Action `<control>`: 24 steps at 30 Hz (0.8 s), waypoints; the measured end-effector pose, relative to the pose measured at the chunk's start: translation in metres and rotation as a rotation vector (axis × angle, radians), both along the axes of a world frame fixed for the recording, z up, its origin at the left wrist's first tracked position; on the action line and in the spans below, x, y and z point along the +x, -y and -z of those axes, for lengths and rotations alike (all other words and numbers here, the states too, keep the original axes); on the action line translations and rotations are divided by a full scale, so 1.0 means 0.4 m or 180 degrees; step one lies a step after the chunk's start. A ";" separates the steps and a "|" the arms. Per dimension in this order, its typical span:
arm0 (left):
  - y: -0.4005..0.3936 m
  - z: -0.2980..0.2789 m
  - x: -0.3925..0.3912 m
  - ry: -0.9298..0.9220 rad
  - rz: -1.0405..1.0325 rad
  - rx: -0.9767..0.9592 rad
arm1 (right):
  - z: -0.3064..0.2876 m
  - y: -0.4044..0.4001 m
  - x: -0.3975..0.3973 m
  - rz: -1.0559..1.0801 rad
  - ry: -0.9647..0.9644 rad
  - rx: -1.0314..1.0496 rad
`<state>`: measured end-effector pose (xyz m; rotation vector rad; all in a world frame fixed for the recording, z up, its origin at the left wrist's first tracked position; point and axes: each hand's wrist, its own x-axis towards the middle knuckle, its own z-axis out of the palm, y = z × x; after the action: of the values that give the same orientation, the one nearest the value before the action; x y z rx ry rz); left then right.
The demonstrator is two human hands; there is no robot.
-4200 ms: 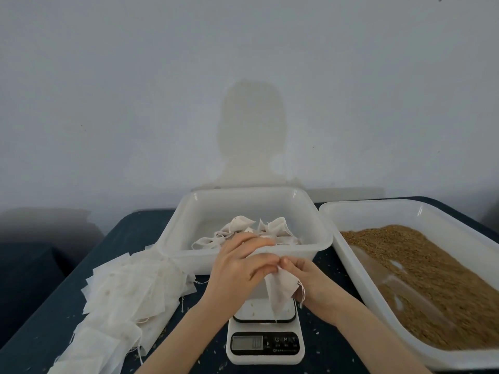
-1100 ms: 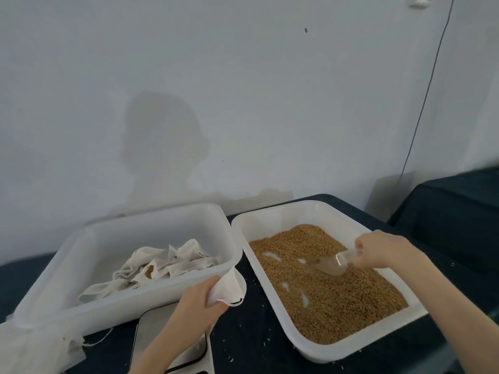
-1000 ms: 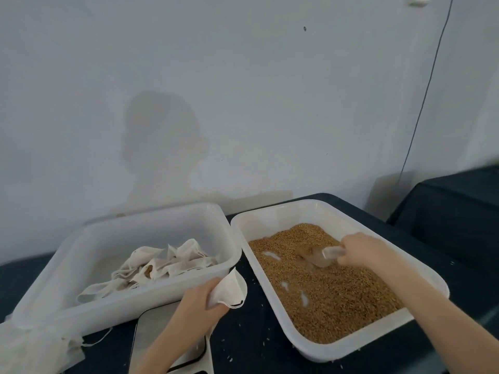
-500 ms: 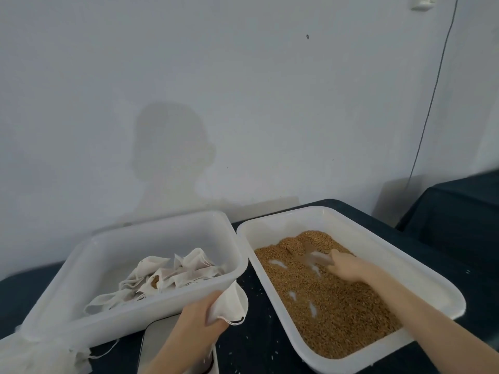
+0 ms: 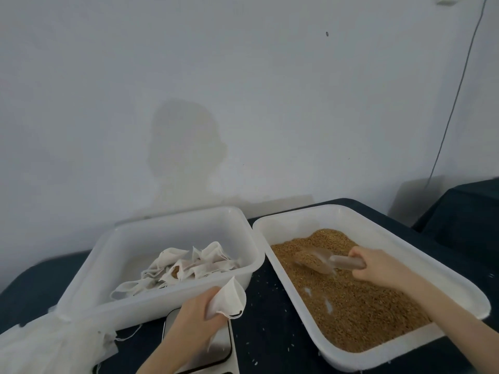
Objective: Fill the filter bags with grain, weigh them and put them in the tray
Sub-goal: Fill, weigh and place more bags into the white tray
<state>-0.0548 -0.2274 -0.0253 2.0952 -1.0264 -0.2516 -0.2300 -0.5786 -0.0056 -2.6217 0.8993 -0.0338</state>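
Two white rectangular plastic trays sit side by side on the dark cloth-covered table (image 5: 272, 333). The right-hand tray (image 5: 421, 255) holds loose golden-brown grain (image 5: 351, 300); the left-hand tray (image 5: 135, 314) holds a heap of crumpled, filled white filter bags (image 5: 186, 265). The right hand (image 5: 378, 268) reaches across the grain, fingers curled round the handle of one clear plastic scoop (image 5: 324, 261), its bowl loaded with grain. The left hand (image 5: 197, 322) hovers above the steel-topped scale (image 5: 221, 349), pinching one empty white filter bag (image 5: 229, 299) with its mouth open. A stack of flat unfilled bags (image 5: 48, 346) lies at lower left.
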 end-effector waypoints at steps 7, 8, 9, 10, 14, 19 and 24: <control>-0.010 -0.004 -0.009 -0.0019 -0.0008 0.0059 | -0.038 0.006 -0.033 0.0417 0.0174 -0.0001; -0.011 -0.002 -0.010 -0.0016 -0.0016 0.0060 | -0.046 0.006 -0.035 0.0426 0.0082 -0.0061; -0.011 -0.001 -0.013 -0.0010 -0.0026 0.0062 | -0.053 0.005 -0.036 0.0426 0.0049 -0.0070; -0.011 0.000 -0.015 -0.0003 -0.0037 0.0056 | -0.059 0.004 -0.037 0.0407 0.0080 -0.0039; -0.008 0.002 -0.022 0.0073 -0.0035 0.0035 | -0.060 0.002 -0.041 0.0246 0.0393 0.0397; -0.007 0.003 -0.024 0.0068 -0.0034 0.0019 | -0.030 -0.005 -0.043 0.0177 0.0684 0.0870; -0.018 -0.001 -0.004 -0.0104 -0.0087 0.0063 | -0.039 -0.023 -0.041 0.0123 0.0972 0.0960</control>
<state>-0.0565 -0.2201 -0.0250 2.1147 -0.9788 -0.2826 -0.2464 -0.5694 0.0100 -2.2426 0.7793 -0.2786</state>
